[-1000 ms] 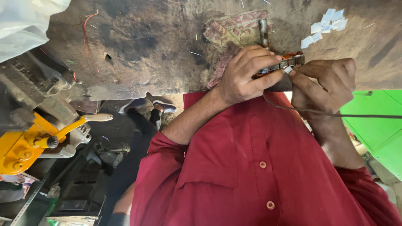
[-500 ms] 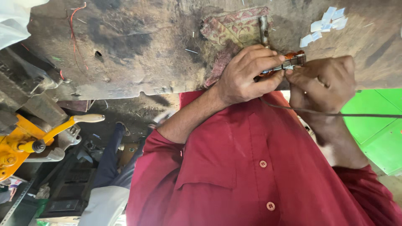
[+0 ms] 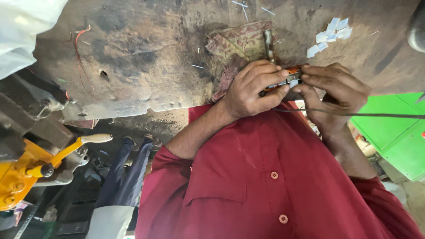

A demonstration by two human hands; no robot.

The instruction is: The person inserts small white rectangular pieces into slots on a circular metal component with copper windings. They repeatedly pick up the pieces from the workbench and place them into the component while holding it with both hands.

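Note:
My left hand (image 3: 250,88) is closed around a slim orange-handled tool (image 3: 283,82), held close to my red shirt (image 3: 265,177). My right hand (image 3: 338,93) meets it from the right, and its fingertips pinch the tool's metal end. A thin dark wire (image 3: 380,115) runs from between the hands off to the right edge. Both hands hover at the near edge of a worn, rust-brown work surface (image 3: 146,66). The tool's tip is hidden by my fingers.
A patterned cloth (image 3: 239,42), a short metal rod (image 3: 268,44) and white paper scraps (image 3: 330,34) lie on the surface. A yellow machine (image 3: 15,177) with a white-tipped lever (image 3: 95,138) stands lower left. Another person's legs (image 3: 126,177) stand beside it. A green board (image 3: 394,137) is right.
Both hands stay together on the tool, shifting slightly. The view has drifted, and the other person's legs have moved a little at lower left.

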